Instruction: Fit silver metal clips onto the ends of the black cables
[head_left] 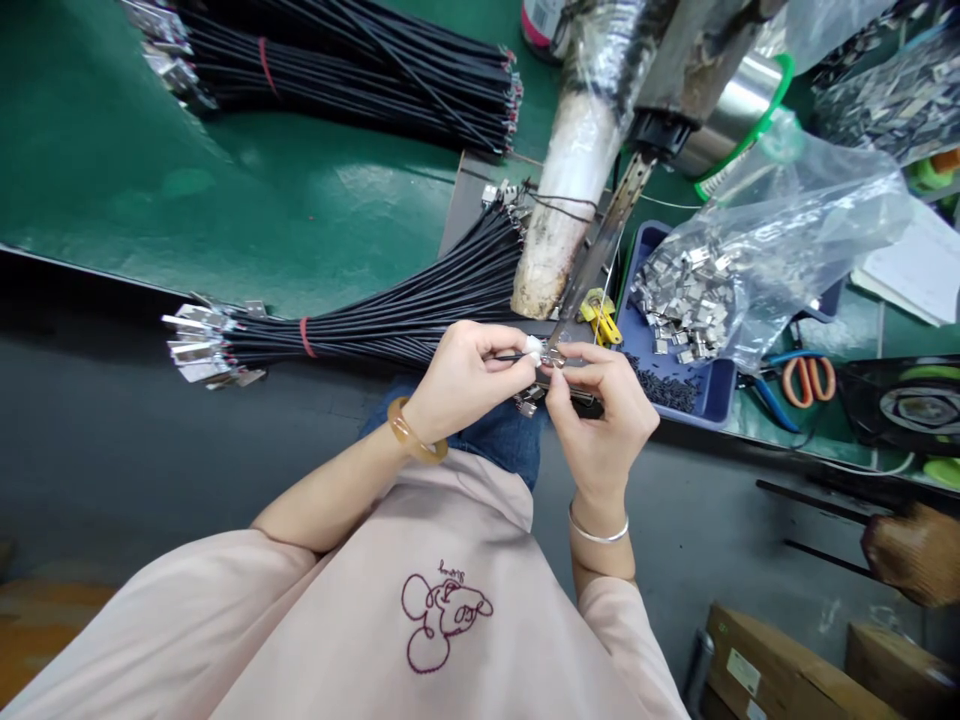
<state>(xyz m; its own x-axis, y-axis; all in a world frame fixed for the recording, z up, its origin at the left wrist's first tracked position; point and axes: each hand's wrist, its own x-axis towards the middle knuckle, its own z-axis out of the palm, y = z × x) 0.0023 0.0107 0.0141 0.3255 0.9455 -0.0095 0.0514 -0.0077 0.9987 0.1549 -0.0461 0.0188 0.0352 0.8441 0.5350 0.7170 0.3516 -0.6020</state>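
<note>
My left hand (474,380) is closed, its thumb and finger pinching a thin black cable (510,357) close to one end. A white covering shows on a fingertip of that hand. My right hand (604,405) is closed too, with a small shiny metal connector piece (553,356) between its fingertips, right at the cable's end. Whether the two are joined, I cannot tell. Behind my hands a bundle of black cables (375,322) lies along the table edge, tied with a red band, metal connectors at its left end. A metal arm (600,250) slants down just above my fingertips.
A plastic-wrapped tube (559,190) hangs close over the work spot. To the right are a blue tray (718,400) with metal shells and small black pieces, a yellow tool (602,318), pliers (776,400) and orange-handled scissors (808,382). More cables (360,85) and a solder-like wire spool (739,110) lie behind.
</note>
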